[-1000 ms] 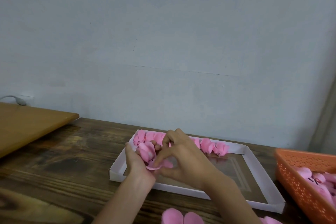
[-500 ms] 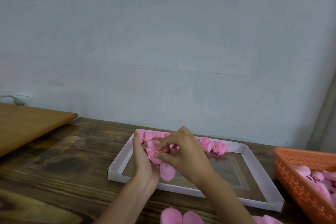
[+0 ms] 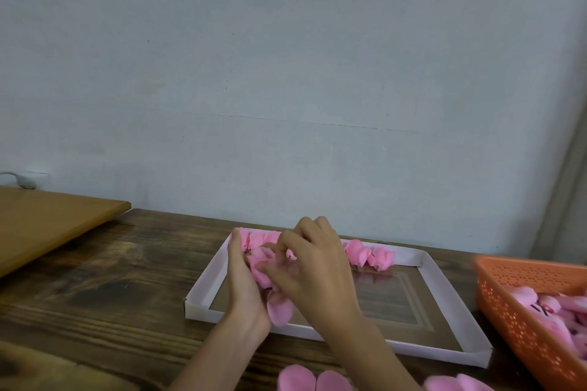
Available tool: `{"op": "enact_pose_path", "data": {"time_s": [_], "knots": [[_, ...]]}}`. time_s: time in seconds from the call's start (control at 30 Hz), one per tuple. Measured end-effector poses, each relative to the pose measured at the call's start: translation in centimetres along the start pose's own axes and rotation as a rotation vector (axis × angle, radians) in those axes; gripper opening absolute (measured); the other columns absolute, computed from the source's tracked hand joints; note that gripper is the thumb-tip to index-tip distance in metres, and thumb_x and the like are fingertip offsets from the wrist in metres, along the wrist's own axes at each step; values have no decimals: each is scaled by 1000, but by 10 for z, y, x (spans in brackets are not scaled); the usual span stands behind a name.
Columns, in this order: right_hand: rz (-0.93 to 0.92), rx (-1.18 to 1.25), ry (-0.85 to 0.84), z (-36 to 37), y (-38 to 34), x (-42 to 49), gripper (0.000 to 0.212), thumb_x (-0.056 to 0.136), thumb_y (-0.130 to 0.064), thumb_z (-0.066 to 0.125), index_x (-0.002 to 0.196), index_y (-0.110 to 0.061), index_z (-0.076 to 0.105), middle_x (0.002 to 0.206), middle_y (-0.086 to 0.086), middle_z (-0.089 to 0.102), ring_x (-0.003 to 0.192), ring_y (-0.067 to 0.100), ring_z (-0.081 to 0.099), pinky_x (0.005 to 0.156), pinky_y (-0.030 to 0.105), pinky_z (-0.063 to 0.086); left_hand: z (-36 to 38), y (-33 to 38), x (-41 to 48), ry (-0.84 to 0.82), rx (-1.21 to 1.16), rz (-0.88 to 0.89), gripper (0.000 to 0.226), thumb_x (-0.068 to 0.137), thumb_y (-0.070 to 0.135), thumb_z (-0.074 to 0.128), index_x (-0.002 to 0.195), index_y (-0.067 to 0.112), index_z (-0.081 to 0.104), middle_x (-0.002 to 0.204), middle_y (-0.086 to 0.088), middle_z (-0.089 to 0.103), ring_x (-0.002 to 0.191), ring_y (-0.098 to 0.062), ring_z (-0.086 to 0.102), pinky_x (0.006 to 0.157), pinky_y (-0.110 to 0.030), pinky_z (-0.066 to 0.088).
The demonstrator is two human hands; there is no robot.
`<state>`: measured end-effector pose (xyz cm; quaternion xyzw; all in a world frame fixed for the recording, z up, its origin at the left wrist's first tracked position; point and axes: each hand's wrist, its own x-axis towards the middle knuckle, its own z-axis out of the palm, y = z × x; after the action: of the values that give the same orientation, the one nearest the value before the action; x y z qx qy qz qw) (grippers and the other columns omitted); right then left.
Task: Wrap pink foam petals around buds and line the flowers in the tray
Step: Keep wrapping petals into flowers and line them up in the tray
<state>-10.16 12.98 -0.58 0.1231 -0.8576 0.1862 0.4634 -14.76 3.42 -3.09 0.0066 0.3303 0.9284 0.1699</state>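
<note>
Half-wrapped flower [image 3: 262, 262] held up off the tray floor, over the left end of the tray [image 3: 203, 282], caught between both hands. On its left side the left grip [image 3: 243, 279] holding it, thumb upright along the near side, the other fingers hidden behind the foam. On its right the right grip [image 3: 317, 270] curled over it, fingertips pinching the pink foam. One loose petal [image 3: 279, 311] dangling below, between the two wrists.

A second ago: that petal lower and flatter, nipped between the hands close to the tray floor. Half a second ago: lifted, hanging just under the right palm. Now hanging between the wrists, with the right fingers folded further round the bud.

Read as mid-wrap: petal going on but not yet pressed down, flower not yet laid in place.

Behind, against the far wall of the tray, the row of finished flowers [image 3: 368, 252], as before, with room left at its right end. Near the front edge of the counter [image 3: 111, 279], spare petals [image 3: 314, 379]. At the right, an orange basket [image 3: 508, 311] with more pink pieces.

Likely next: press the hanging end home, then add to the row
</note>
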Motion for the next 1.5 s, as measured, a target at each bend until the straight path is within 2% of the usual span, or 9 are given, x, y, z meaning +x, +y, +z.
{"op": "enact_pose_path", "data": {"time_s": [0.07,0.17,0.3,0.4,0.63,0.97,1.13,1.27,1.5], "knots": [[149,132,-31,-3,1,1,37,79,-51,82,72,-30,53,77,-14,45,79,9,47,62,19,37,-1,3,0,42,-27,3,65,84,75,60,84,11,67,84,-14,68,74,-31,73,72,-34,54],[436,294,-165,-11,9,6,33,87,-55,74,79,-29,55,75,-10,55,72,7,53,62,19,38,-4,9,0,28,-21,76,67,91,70,51,67,9,64,59,-9,54,37,-18,45,44,-21,35],[772,526,-661,-26,17,9,38,96,-60,59,91,-23,66,81,-11,72,79,11,68,79,35,59,-8,13,1,-17,-96,162,78,99,67,39,56,7,64,55,-7,53,31,-15,38,32,-15,27],[811,691,-938,-31,16,6,34,91,-50,74,95,-17,74,88,7,76,82,19,74,78,31,64,-11,13,3,-8,-136,180,77,100,66,40,57,8,65,57,-6,54,36,-16,44,34,-17,31],[894,870,-763,-26,4,7,41,78,-26,91,107,-3,72,86,14,76,71,18,71,68,29,62,-16,8,9,115,-228,166,71,95,67,50,61,9,72,64,-7,63,54,-23,64,75,-42,58],[852,798,-506,-10,-18,4,31,77,-12,90,93,-7,64,74,9,77,59,18,71,64,38,65,-16,8,10,143,-178,250,74,97,66,49,60,7,73,66,-9,66,62,-28,74,60,-38,63],[812,744,-400,-1,-21,2,22,78,-11,88,90,-9,69,75,11,77,61,21,71,68,46,66,-20,12,13,168,-82,234,66,97,64,52,66,12,78,85,-12,73,90,-32,73,104,-51,53],[795,773,-377,3,-25,-1,17,76,-16,90,81,-15,74,74,3,76,67,18,73,72,44,66,-20,11,10,122,-32,226,67,96,68,50,65,16,78,81,-11,76,71,-29,77,68,-42,62],[678,692,-352,13,-25,-8,16,76,-15,86,73,-20,72,76,-1,76,74,15,72,83,41,63,-16,8,12,178,-163,265,75,100,63,43,57,11,75,71,-9,72,67,-28,78,76,-42,56]]}}
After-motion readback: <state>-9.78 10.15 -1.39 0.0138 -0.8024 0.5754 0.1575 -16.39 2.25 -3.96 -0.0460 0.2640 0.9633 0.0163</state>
